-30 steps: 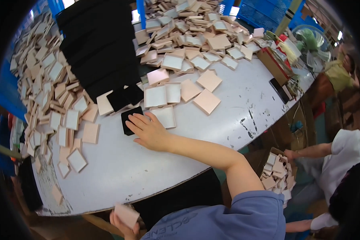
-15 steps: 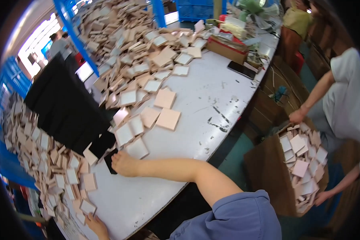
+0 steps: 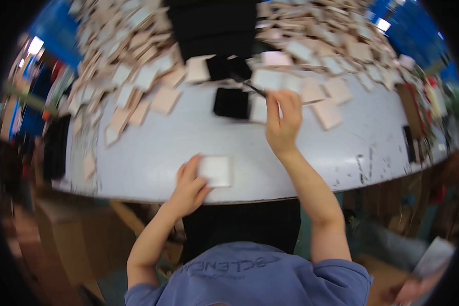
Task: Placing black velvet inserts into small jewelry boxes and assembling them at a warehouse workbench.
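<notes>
My left hand [image 3: 187,189] grips a flat square piece [image 3: 217,172] by its left edge, close to the table's front. The piece has a white face and a pale rim. My right hand [image 3: 284,120] is raised farther back, fingers pinched on a thin dark tool [image 3: 255,89] that points up and left; blur hides its exact kind. Just left of that hand lies a black square pad [image 3: 231,103]. Behind the pad are more small black pieces [image 3: 224,68] at the foot of a large black panel or cloth [image 3: 214,25].
Piles of pale and white square pieces [image 3: 143,46] cover the back of the white table [image 3: 137,168]. More pieces [image 3: 326,113] lie right of my hand. A dark phone [image 3: 409,144] and a brown box [image 3: 410,109] sit at the right. A cardboard box [image 3: 76,239] stands at the lower left.
My view has swung to face the table squarely. My left hand has brought a square piece to the front edge. My right hand has lifted off the black pad with the dark tool.
</notes>
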{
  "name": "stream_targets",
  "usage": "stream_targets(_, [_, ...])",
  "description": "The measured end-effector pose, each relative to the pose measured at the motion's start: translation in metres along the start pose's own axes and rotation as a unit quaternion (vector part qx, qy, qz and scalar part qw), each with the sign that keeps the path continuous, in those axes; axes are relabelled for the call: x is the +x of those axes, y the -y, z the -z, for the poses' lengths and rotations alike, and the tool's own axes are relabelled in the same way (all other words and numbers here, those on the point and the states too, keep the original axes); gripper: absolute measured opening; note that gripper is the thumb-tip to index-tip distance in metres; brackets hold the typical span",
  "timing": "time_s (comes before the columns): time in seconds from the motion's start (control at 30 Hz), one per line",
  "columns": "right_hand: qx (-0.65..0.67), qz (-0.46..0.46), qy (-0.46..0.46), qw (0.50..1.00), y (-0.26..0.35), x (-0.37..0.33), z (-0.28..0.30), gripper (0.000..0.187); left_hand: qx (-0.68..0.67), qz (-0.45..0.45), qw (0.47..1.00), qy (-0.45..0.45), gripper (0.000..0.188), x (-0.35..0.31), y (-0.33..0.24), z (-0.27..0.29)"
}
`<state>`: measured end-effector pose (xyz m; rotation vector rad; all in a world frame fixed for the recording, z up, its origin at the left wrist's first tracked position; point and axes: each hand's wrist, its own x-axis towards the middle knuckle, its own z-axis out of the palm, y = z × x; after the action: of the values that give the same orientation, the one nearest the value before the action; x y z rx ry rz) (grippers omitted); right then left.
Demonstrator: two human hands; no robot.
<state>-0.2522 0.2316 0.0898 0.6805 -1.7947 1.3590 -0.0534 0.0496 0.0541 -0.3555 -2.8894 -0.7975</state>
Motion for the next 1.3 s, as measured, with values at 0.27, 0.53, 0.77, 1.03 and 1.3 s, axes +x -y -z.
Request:
stream_targets(0.27, [0.062,0.282,0.446,0.847,0.041,-0.080,0.012,0.013,-0.135,0.080,0.977,-0.146,0.069,0.006,0.001,-0.014])
stream_targets(0.53, [0.122,0.148,0.400,0.896,0.022,-0.051,0.014,0.011,0.009,0.014,0.997,-0.079,0.078,0.005,0.002,-0.007])
stream_targets(0.77, [-0.208,0.130,0.372,0.895,-0.033,-0.027,0.046,0.019,0.035,0.005,0.999,-0.039,0.070,0.013,-0.004,-0.003])
stream_targets(1.03, [0.290,-0.492,0.365,0.735,-0.001,-0.017,0.053,0.015,0.028,0.039,0.998,0.035,0.073,0.025,-0.013,0.005])
stream_targets(1.3, [-0.008,-0.123,0.476,0.871,0.018,-0.062,-0.021,0.016,-0.127,-0.021,0.980,-0.149,0.103,0.002,0.007,-0.026])
